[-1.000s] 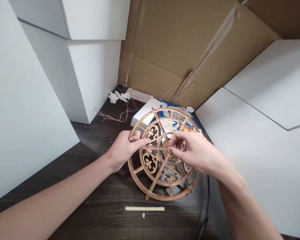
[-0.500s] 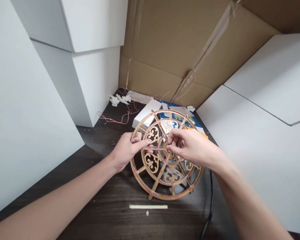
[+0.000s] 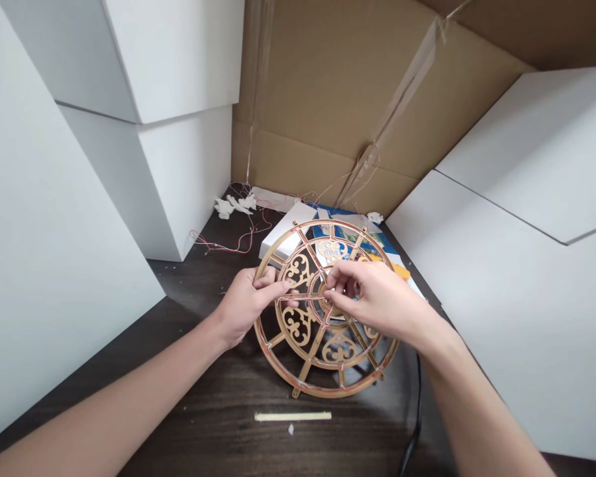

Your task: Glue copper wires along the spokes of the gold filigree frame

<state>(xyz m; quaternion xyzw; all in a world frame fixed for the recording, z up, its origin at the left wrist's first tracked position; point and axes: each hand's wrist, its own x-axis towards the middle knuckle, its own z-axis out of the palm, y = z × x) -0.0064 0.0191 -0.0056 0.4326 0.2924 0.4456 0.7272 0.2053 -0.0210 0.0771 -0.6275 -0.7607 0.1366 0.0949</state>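
Observation:
A round gold-coloured openwork frame (image 3: 312, 353), with spokes, scroll ornaments and thin red and white wires along its channels, is held tilted above the dark table. My left hand (image 3: 251, 301) grips its left rim and a spoke, thumb in front and fingers behind. Over the hub, my right hand (image 3: 372, 295) has thumb and forefinger pinched together; what lies between them is too small to make out. That hand hides the right part of the frame.
A pale yellow strip (image 3: 293, 417) and a white scrap lie in front on the table. Behind are a white box (image 3: 285, 228), loose wires (image 3: 228, 246), crumpled tissue (image 3: 233, 205) and blue printed sheets (image 3: 377, 232). A black cable (image 3: 417, 411) runs at right. White panels and cardboard (image 3: 322, 79) enclose the space.
The whole view has shifted slightly. My left hand keeps its grip on the frame, and my right hand stays pinched near the hub with little visible movement.

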